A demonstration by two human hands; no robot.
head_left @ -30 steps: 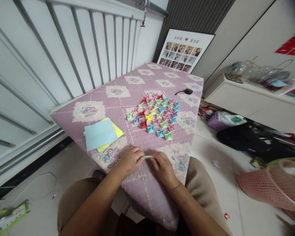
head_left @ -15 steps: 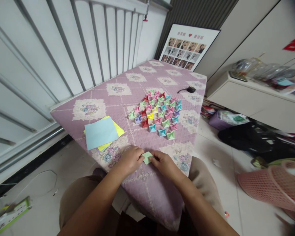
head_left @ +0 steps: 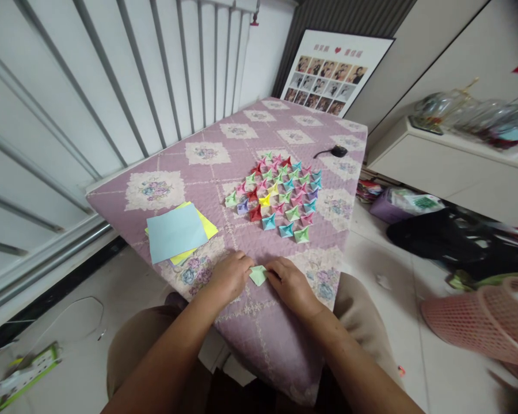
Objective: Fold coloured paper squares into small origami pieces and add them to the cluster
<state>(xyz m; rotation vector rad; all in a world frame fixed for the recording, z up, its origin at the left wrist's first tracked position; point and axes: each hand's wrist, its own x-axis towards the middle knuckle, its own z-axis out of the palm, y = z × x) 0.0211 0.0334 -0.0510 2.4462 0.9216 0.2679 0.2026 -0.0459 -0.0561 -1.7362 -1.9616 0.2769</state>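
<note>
A small folded piece of light green paper (head_left: 258,275) lies between my two hands near the front of the table. My left hand (head_left: 233,275) pinches its left corner, and my right hand (head_left: 285,282) grips the right corner. Both thumbs and fingertips are pressed together at the paper's edges. Beyond them stand several small folded paper shapes (head_left: 264,199) in green, red, pink, blue, yellow and purple, set out in rows. Left of my hands is a stack of loose sheets, with a light blue sheet (head_left: 176,232) on top of yellow paper (head_left: 208,227).
A quilted purple floral cloth (head_left: 190,181) covers the table. A black object with a short cord (head_left: 339,151) lies toward the back right. White railings (head_left: 155,75) border the left side. On the floor at right stands a pink mesh basket (head_left: 466,322).
The green paper has gone from a diamond outline to more of a triangle with a straighter top edge. Both hands still hold its sides. The camera view has shifted slightly.
</note>
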